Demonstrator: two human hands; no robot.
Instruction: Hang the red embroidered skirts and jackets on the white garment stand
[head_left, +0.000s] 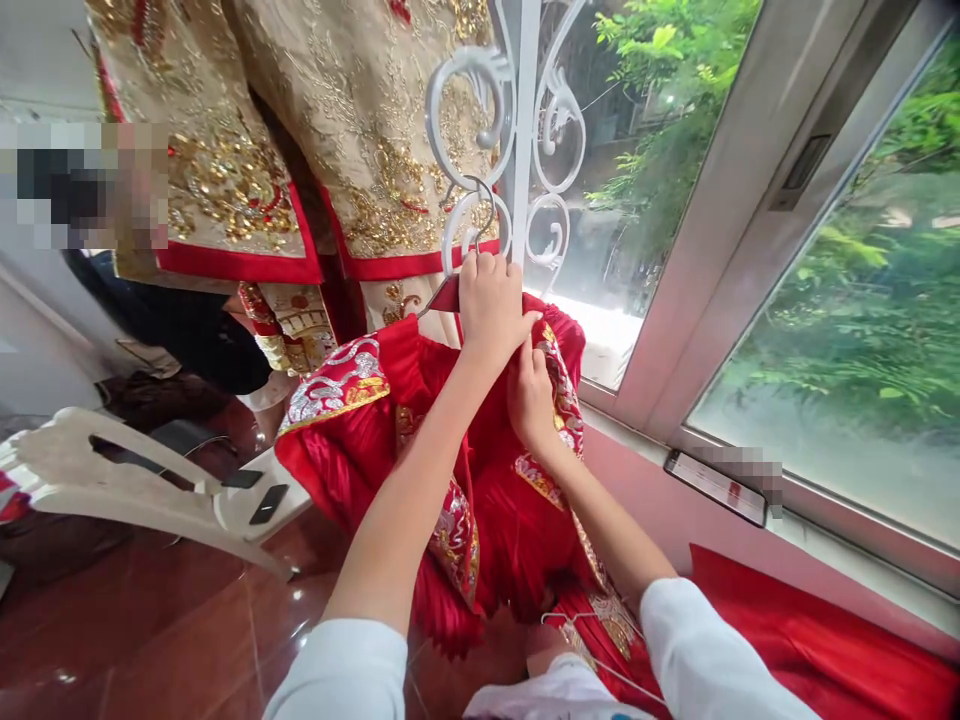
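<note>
A red pleated garment (360, 465) with silver and gold embroidered panels hangs in front of me on a clothes hanger (447, 296). My left hand (491, 305) is closed over the top of the hanger, just below its metal hook. The hook rises in front of a white scrolled metal stand. Just under the left thumb, my right hand (534, 395) has its fingers curled in at the garment's upper edge on the right side. What lies inside those fingers is partly hidden.
Beige robes (315, 120) with gold beading and red hems hang behind. Left stand a pale chair (127, 470) and a person in dark clothes (165, 320). A phone (716, 487) lies on the windowsill. Red cloth (810, 640) and a white wire hanger (592, 617) are low at right.
</note>
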